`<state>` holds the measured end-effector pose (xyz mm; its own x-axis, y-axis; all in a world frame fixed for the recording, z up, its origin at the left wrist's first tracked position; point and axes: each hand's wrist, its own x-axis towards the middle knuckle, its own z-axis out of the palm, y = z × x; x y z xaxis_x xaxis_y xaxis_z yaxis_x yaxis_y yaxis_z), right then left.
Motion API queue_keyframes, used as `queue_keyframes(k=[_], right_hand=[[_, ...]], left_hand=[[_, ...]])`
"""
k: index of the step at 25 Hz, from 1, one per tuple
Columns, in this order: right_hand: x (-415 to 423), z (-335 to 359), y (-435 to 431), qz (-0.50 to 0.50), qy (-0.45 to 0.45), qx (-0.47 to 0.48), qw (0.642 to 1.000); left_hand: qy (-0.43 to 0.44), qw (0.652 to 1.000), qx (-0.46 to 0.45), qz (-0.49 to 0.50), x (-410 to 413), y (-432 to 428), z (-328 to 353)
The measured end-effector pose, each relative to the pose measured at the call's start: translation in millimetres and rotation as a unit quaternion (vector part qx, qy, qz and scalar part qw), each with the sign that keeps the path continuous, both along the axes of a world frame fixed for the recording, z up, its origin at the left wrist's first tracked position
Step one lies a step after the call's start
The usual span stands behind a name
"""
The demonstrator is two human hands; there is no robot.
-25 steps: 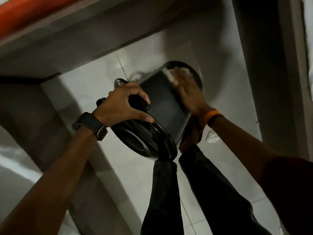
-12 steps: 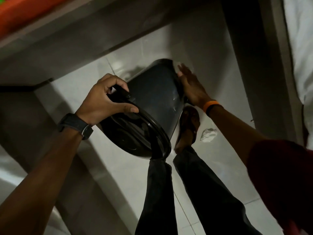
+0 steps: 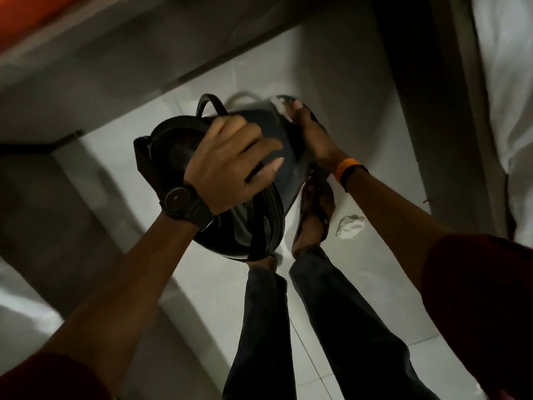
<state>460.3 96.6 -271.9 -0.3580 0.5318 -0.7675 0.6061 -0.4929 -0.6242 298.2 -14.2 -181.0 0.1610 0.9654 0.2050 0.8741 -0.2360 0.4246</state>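
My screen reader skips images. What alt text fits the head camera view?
A person holds a black bin tilted above a white tiled floor, left hand gripping its near end, right hand at the far end. Crumpled paper lies beside one foot.

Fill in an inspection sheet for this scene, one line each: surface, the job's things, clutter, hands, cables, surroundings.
Surface: white tiled floor, glossy, with grout lines showing.
Job's things: black bin, held off the floor and tipped over, base towards the camera and mouth facing away.
Clutter: crumpled white paper lying on the floor beside a sandalled foot.
Hands: left hand grips the bin near its base; right hand holds the far rim, with something white at its fingertips, too blurred to name.
Cables: nothing seen.
Surroundings: grey ledge overhead, orange strip in the top left corner, white cloth at the right edge.
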Motion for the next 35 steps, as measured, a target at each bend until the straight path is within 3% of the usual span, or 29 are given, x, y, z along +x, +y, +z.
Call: queue_keyframes(k=[2, 5, 7, 9, 10, 11, 13, 15, 17, 20, 22, 24, 25, 29, 30, 31, 33, 35], right_hand=[[18, -9, 0, -0.039, -0.022, -0.029, 0.999], [37, 10, -45, -0.091, 0.053, -0.031, 0.994], [34, 41, -95, -0.035, 0.150, 0.020, 0.988], [33, 59, -134, 0.081, 0.249, 0.108, 0.959], [35, 54, -136, 0.112, 0.257, 0.136, 0.950], [39, 46, -126, 0.100, 0.223, 0.138, 0.960], [42, 27, -85, -0.020, 0.073, 0.049, 0.996], [43, 11, -53, -0.072, -0.025, -0.014, 0.997], [32, 25, -61, -0.045, 0.016, 0.016, 0.999], [26, 49, -94, 0.025, 0.177, 0.035, 0.983], [25, 37, -74, 0.012, 0.127, 0.039, 0.991], [20, 22, -41, -0.024, -0.045, 0.022, 0.998], [17, 18, -31, -0.032, -0.078, 0.014, 0.996], [19, 39, -67, -0.114, 0.060, -0.002, 0.992], [19, 46, -81, -0.114, 0.084, -0.011, 0.990], [19, 52, -90, -0.112, 0.099, -0.018, 0.989], [24, 53, -85, -0.134, 0.099, -0.004, 0.986], [23, 33, -66, -0.139, 0.064, -0.025, 0.988]], left_hand=[[0.028, 0.999, -0.012, 0.011, 4, 4, 2], [0.001, 0.993, -0.086, 0.082, -2, 11, 5], [-0.044, 0.977, -0.149, 0.143, -9, 12, 5], [-0.109, 0.950, -0.202, 0.211, -14, 10, 3], [-0.144, 0.934, -0.222, 0.241, -15, 8, 1], [-0.172, 0.920, -0.235, 0.263, -15, 5, 0], [-0.199, 0.906, -0.236, 0.289, -15, 2, 0], [-0.211, 0.901, -0.224, 0.306, -14, 6, 0], [-0.218, 0.896, -0.226, 0.313, -17, 16, -3], [-0.211, 0.898, -0.238, 0.305, -30, 23, -10], [-0.202, 0.904, -0.242, 0.288, -36, 22, -15], [-0.200, 0.910, -0.237, 0.274, -38, 23, -16], [-0.204, 0.907, -0.238, 0.280, -40, 27, -18], [-0.290, 0.831, -0.188, 0.436, -59, 54, -11], [-0.282, 0.851, -0.131, 0.424, -58, 51, -6], [-0.244, 0.891, -0.071, 0.375, -49, 44, 2], [-0.157, 0.980, -0.005, 0.119, -14, 17, 13], [-0.018, 0.989, -0.026, -0.142, 23, -13, 20]])
